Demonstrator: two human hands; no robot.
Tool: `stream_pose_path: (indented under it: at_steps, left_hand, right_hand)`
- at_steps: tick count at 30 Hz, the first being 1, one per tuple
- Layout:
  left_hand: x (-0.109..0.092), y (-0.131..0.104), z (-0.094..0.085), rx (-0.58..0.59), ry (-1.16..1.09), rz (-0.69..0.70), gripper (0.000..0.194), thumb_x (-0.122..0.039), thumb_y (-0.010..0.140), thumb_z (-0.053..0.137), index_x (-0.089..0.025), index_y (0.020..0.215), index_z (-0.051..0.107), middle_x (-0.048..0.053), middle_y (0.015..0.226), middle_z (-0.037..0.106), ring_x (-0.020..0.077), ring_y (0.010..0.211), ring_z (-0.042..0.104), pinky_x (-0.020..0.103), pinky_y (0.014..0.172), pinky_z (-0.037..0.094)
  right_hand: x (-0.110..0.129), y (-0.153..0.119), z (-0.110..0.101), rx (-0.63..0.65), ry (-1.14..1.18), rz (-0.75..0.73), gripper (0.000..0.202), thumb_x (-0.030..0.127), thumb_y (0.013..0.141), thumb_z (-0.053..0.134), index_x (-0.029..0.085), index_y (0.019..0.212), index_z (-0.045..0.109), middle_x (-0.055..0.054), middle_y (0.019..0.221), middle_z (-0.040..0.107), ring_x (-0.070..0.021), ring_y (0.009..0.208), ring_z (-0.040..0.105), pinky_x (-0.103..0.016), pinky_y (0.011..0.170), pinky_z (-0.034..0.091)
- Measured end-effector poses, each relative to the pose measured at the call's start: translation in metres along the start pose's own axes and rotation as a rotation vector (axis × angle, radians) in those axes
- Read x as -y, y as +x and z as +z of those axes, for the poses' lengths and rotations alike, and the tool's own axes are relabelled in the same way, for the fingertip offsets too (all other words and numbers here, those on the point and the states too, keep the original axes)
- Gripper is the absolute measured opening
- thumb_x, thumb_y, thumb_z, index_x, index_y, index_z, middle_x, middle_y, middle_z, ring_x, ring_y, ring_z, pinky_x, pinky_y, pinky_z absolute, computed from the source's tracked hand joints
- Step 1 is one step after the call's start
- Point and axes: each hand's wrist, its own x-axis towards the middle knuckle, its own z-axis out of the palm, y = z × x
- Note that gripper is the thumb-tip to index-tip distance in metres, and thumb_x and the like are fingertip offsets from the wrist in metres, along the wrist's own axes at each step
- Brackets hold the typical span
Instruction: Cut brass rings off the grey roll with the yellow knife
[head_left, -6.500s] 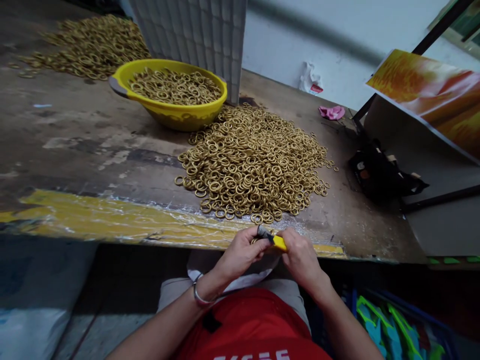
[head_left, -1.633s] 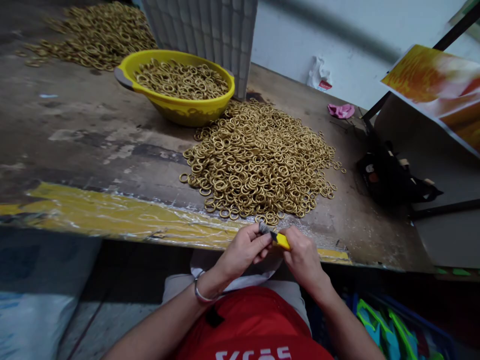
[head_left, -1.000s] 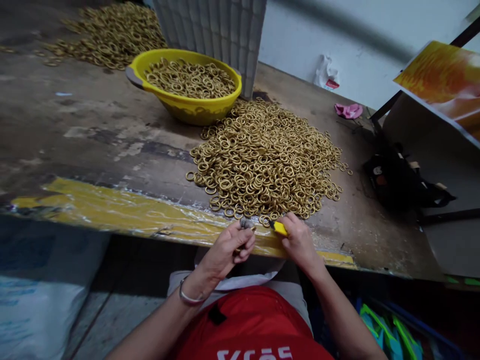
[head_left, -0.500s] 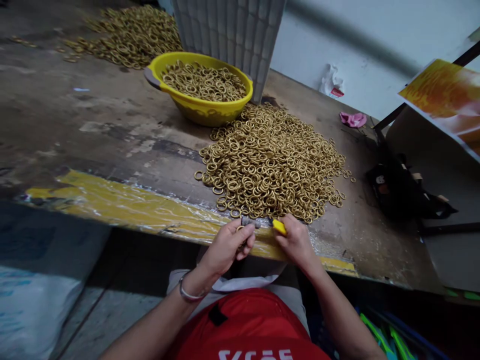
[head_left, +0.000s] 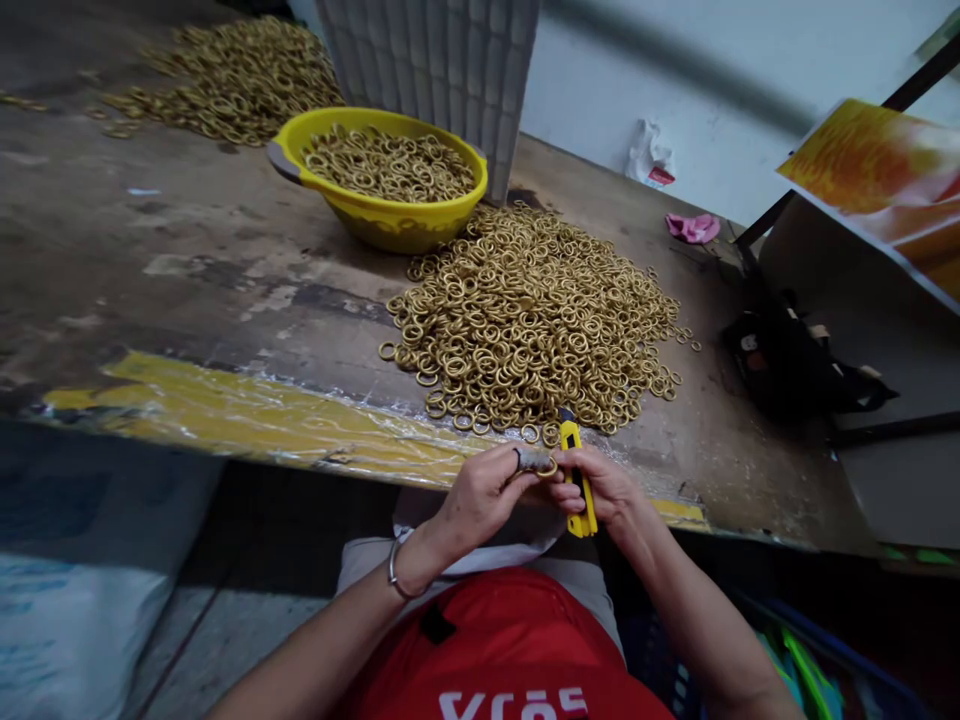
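Note:
My right hand (head_left: 600,485) is closed round a yellow utility knife (head_left: 578,485), which stands roughly upright in the view, its dark tip near the pile's front edge. My left hand (head_left: 487,490), with a grey wrap on one finger, is closed on a brass-coloured ring (head_left: 549,468) beside the knife. Both hands meet at the table's front edge. Just beyond them lies a large pile of rings (head_left: 532,320). A yellow basin (head_left: 397,215) full of similar rings stands behind the pile, to the left.
Another heap of rings (head_left: 247,80) lies at the back left. A grey ribbed panel (head_left: 431,80) rises behind the basin. Yellow tape (head_left: 262,415) covers the table's front edge. To the right are a pink cloth (head_left: 692,228) and a black bag (head_left: 795,365).
My left hand has moved right, up against my right hand. The knife has turned more upright and shows its full body. The view has shifted slightly.

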Motion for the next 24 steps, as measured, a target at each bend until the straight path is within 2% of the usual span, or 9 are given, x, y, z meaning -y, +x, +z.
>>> stream_pose_path:
  at_steps: [2,5,7,10,13,15,19,24]
  left_hand:
    - [-0.002,0.002,-0.002,0.017,-0.054,-0.105,0.014,-0.021,0.087,0.059,-0.017,0.089,0.072,0.006,0.084,0.071,0.0171,0.079,0.064,0.028,0.073,0.049]
    - [-0.004,0.003,-0.003,0.052,-0.226,-0.360,0.010,-0.022,0.081,0.062,-0.016,0.084,0.070,0.003,0.077,0.070,0.0145,0.068,0.061,0.025,0.066,0.048]
    - [-0.004,0.003,-0.003,0.080,-0.365,-0.519,0.011,-0.025,0.078,0.062,-0.015,0.080,0.066,-0.001,0.064,0.063,0.0113,0.055,0.055,0.022,0.054,0.044]
    - [-0.005,0.003,0.001,0.076,-0.488,-0.669,0.021,-0.035,0.077,0.063,-0.015,0.077,0.058,-0.005,0.053,0.052,0.0085,0.045,0.044,0.018,0.041,0.035]
    - [-0.006,0.002,0.005,0.071,-0.569,-0.690,0.027,-0.041,0.076,0.064,-0.015,0.077,0.056,-0.005,0.055,0.051,0.0073,0.044,0.043,0.017,0.040,0.034]
    - [-0.006,0.001,0.007,0.067,-0.595,-0.680,0.028,-0.042,0.077,0.064,-0.016,0.078,0.055,-0.006,0.056,0.050,0.0067,0.044,0.041,0.017,0.041,0.033]
    - [-0.005,-0.002,0.008,0.085,-0.547,-0.630,0.025,-0.041,0.080,0.060,-0.016,0.080,0.055,-0.005,0.059,0.051,0.0074,0.047,0.042,0.017,0.043,0.034]
    - [-0.013,0.000,0.006,0.094,-0.458,-0.497,0.019,-0.033,0.083,0.057,-0.016,0.076,0.056,-0.005,0.060,0.047,0.0086,0.052,0.040,0.020,0.049,0.034]
  right_hand:
    - [-0.003,0.000,0.001,-0.026,-0.053,-0.034,0.035,0.039,0.067,0.077,0.016,0.069,0.050,0.007,0.059,0.047,-0.0014,0.040,0.029,-0.015,0.035,0.021]
    - [-0.009,-0.004,0.006,-0.181,-0.274,-0.192,0.037,0.051,0.075,0.067,0.018,0.071,0.051,0.007,0.059,0.044,-0.0038,0.041,0.029,-0.018,0.037,0.023]
    - [-0.013,-0.010,0.011,-0.328,-0.598,-0.371,0.036,0.050,0.083,0.058,0.018,0.069,0.050,0.006,0.059,0.042,-0.0065,0.045,0.033,-0.020,0.042,0.027]
    - [-0.021,-0.022,0.017,-0.474,-1.183,-0.628,0.029,0.033,0.090,0.050,0.018,0.065,0.050,0.002,0.064,0.045,-0.0110,0.059,0.043,-0.023,0.057,0.033]
    - [-0.027,-0.029,0.020,-0.532,-1.553,-0.664,0.010,0.014,0.083,0.049,0.018,0.078,0.056,-0.002,0.078,0.055,-0.0141,0.070,0.049,-0.025,0.064,0.035]
    - [-0.029,-0.031,0.020,-0.584,-1.688,-0.609,0.014,0.008,0.078,0.050,0.018,0.085,0.057,-0.004,0.085,0.058,-0.0152,0.073,0.051,-0.025,0.065,0.037]
    - [-0.032,-0.028,0.019,-0.671,-1.820,-0.519,0.019,0.005,0.077,0.051,0.018,0.089,0.058,-0.005,0.088,0.059,-0.0164,0.075,0.054,-0.025,0.066,0.038]
    - [-0.033,-0.025,0.020,-0.715,-1.899,-0.511,0.025,0.001,0.077,0.048,0.018,0.093,0.058,-0.005,0.089,0.061,-0.0164,0.074,0.056,-0.026,0.066,0.037]
